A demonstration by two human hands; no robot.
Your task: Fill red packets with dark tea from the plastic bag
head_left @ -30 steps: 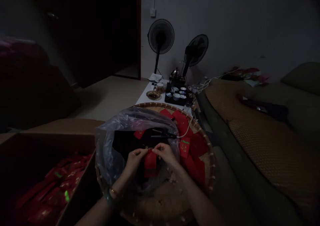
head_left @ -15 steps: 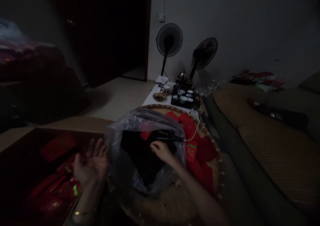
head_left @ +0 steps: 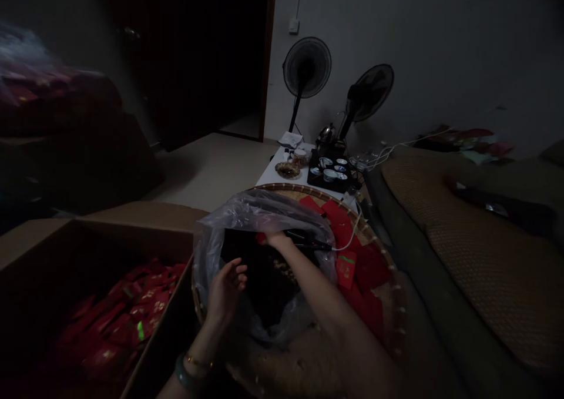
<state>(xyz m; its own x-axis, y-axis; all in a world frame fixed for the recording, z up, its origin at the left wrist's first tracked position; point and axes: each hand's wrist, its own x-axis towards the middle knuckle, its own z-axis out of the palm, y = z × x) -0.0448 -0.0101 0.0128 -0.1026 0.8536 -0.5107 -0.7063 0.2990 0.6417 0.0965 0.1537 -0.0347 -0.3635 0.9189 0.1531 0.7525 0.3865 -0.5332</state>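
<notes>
- A cardboard box (head_left: 136, 215) stands at far left, packed with red envelopes (head_left: 127, 311) with gold and green printing.
- The left hand (head_left: 225, 290) hangs open and empty, fingers loosely curled, over a clear plastic bag (head_left: 211, 264) and just beside the box.
- The right hand (head_left: 277, 239) reaches across the bag's dark interior, a red envelope corner (head_left: 261, 238) showing at its fingertips (whether it grips that, I cannot tell from here).
- A black corded tool (head_left: 308, 240) lies just beyond that hand.
- Further right, more red envelopes (head_left: 370, 267) lie on a round woven bamboo tray (head_left: 379, 237), well within the right hand's reach.
</notes>
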